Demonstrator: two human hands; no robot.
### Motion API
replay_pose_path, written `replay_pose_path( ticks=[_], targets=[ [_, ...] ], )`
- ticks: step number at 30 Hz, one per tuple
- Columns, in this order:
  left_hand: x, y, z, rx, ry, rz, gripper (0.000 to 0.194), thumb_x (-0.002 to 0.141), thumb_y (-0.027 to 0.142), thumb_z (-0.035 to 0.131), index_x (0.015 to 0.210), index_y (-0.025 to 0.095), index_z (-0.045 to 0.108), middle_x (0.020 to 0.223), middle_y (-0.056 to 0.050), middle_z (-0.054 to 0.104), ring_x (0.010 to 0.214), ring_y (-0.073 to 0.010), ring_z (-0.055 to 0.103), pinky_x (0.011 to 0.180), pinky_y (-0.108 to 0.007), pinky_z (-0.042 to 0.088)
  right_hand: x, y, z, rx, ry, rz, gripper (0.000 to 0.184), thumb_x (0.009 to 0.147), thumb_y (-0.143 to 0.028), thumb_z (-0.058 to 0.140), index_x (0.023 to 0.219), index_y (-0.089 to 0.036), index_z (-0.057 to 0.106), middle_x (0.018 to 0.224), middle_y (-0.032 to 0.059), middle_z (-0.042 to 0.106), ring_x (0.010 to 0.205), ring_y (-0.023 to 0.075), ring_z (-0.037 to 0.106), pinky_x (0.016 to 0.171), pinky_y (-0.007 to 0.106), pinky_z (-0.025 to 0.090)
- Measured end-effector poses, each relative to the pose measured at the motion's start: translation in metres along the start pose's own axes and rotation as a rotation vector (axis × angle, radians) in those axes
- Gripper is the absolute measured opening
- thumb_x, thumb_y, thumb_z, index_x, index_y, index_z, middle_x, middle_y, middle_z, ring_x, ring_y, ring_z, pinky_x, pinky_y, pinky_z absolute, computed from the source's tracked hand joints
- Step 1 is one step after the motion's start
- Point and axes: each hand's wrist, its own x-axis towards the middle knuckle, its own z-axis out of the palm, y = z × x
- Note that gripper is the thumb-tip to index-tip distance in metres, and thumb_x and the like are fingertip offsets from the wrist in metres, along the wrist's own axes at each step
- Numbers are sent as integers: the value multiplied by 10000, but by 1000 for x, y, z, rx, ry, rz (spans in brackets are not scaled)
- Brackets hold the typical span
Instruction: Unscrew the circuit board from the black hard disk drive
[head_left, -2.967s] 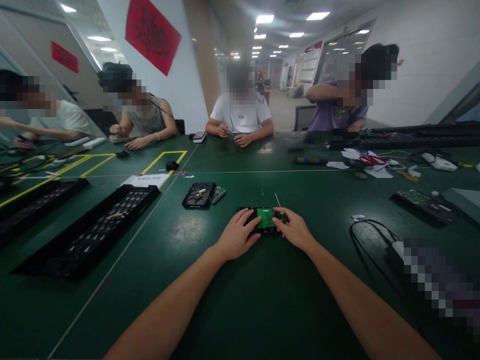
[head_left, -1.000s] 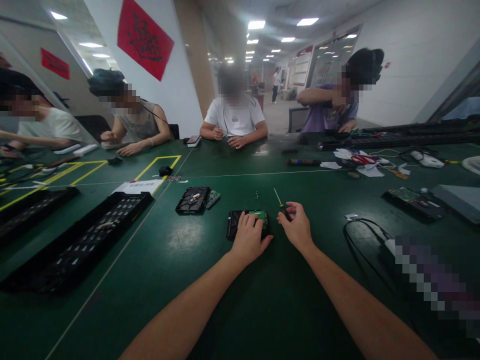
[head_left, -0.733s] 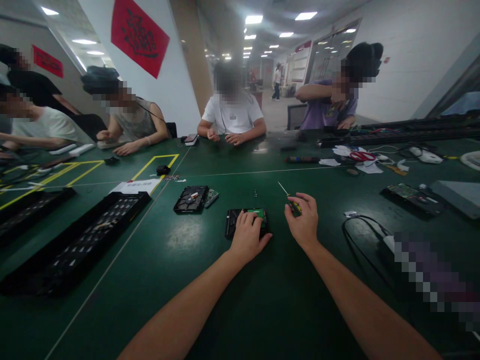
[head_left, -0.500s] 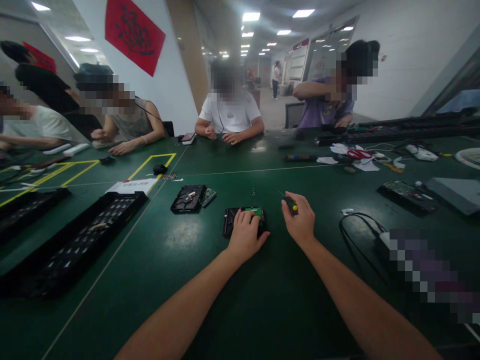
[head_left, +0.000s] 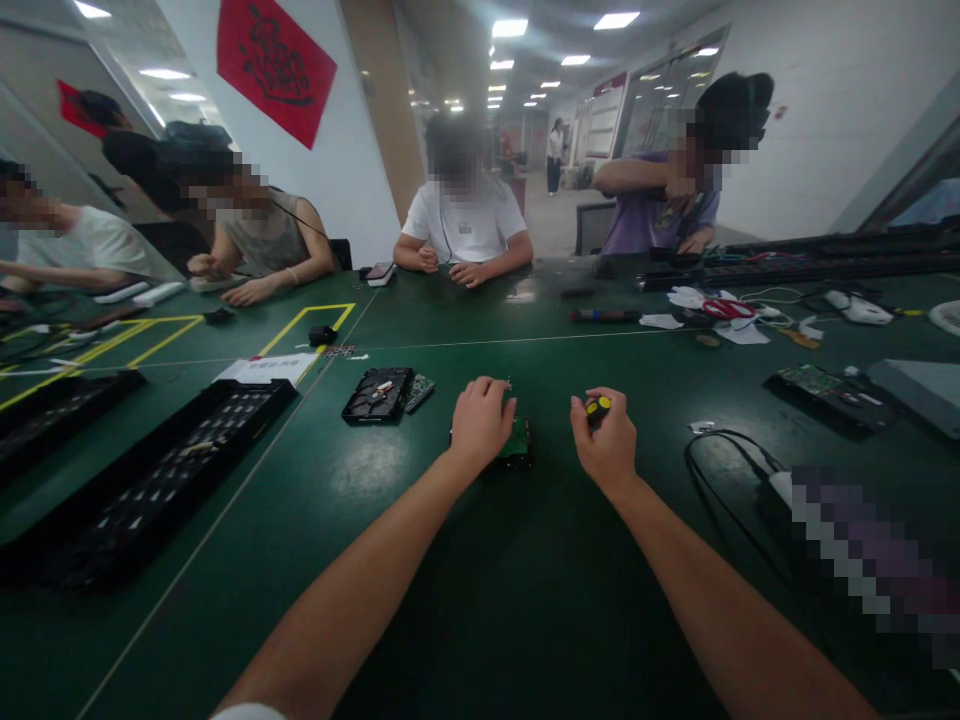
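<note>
In the head view a hard drive [head_left: 516, 450] with a green circuit board lies on the dark green table, partly hidden beneath my left hand [head_left: 482, 422]. That hand is over the drive's far left part, its thumb apart from the bent fingers and nothing seen in them. Its fingertips reach a few tiny screws [head_left: 509, 381] just beyond the drive. To the right of the drive, my right hand [head_left: 606, 438] is closed around a screwdriver [head_left: 598, 411] with a yellow and black handle; its shaft cannot be made out.
A second hard drive [head_left: 377, 395] with a loose circuit board [head_left: 420, 392] lies left. Long black trays [head_left: 172, 470] stand farther left. On the right are another board-bearing device [head_left: 829, 398], a grey box [head_left: 919, 395] and a black cable [head_left: 720, 432]. Several people sit opposite.
My left hand has moved from the top of the hard drive forward toward the screws. My right hand has turned, so the screwdriver's yellow handle now shows more and its shaft less.
</note>
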Motion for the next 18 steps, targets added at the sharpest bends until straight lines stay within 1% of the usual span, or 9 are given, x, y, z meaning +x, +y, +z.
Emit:
replay_pose_path(
  ticks=[1, 3, 5, 6, 8, 9, 12, 14, 18],
  targets=[
    [17, -9, 3, 12, -76, -21, 343, 1040, 329, 538, 1342, 192, 625, 1306, -145, 641, 1224, -297, 605, 1040, -423, 497, 0, -1, 0, 8, 4, 9, 380, 1015, -536, 578, 1185, -196, 570, 933, 77, 680, 698, 224, 647, 639, 366, 537],
    [48, -27, 12, 44, -302, -58, 442, 994, 371, 637, 1385, 167, 609, 1326, -176, 635, 1245, -317, 601, 1061, -415, 477, -2, -2, -1, 22, 12, 25, 379, 1012, -542, 583, 1179, -202, 573, 930, 75, 680, 697, 223, 651, 628, 362, 538],
    [72, -42, 23, 44, -365, -59, 521, 930, 399, 734, 1380, 161, 626, 1334, -191, 638, 1272, -343, 587, 1071, -418, 466, -3, -1, -1, 26, 27, 40, 370, 1010, -542, 590, 1169, -208, 581, 914, 67, 680, 691, 220, 654, 620, 356, 539],
    [79, -48, 29, 35, -387, -52, 552, 900, 425, 769, 1372, 169, 638, 1324, -183, 646, 1266, -339, 592, 1066, -406, 468, -4, -1, -1, 26, 33, 46, 363, 1009, -538, 595, 1167, -211, 584, 904, 62, 680, 687, 218, 656, 617, 352, 539],
    [89, -55, 40, 15, -414, -37, 587, 861, 457, 808, 1354, 174, 662, 1305, -172, 655, 1244, -324, 605, 1053, -379, 475, -5, 1, -1, 21, 52, 58, 355, 1007, -529, 607, 1166, -212, 588, 887, 55, 681, 679, 215, 657, 614, 346, 538],
    [91, -57, 45, 6, -415, -34, 567, 871, 451, 800, 1349, 175, 671, 1307, -170, 654, 1243, -316, 605, 1054, -372, 475, -5, 2, -1, 19, 60, 62, 354, 1005, -527, 611, 1166, -212, 588, 886, 54, 683, 681, 216, 660, 617, 345, 539],
    [94, -60, 55, -20, -405, -27, 426, 926, 375, 744, 1312, 197, 712, 1276, -141, 672, 1233, -282, 607, 1073, -358, 466, -5, 4, 0, 7, 83, 66, 357, 998, -525, 620, 1166, -212, 586, 899, 58, 690, 701, 220, 671, 651, 354, 549],
    [95, -61, 58, -35, -397, -28, 340, 948, 328, 712, 1262, 203, 745, 1250, -128, 685, 1195, -263, 625, 1063, -351, 477, -5, 4, 0, 0, 93, 60, 351, 994, -521, 624, 1160, -213, 587, 906, 58, 691, 706, 218, 671, 670, 359, 553],
    [98, -62, 59, -58, -389, -31, 214, 959, 279, 683, 1127, 205, 793, 1181, -108, 714, 1122, -247, 655, 1021, -351, 505, -4, 3, 0, -4, 97, 35, 331, 996, -512, 624, 1137, -214, 593, 891, 54, 684, 714, 220, 673, 659, 352, 547]
  ],
)
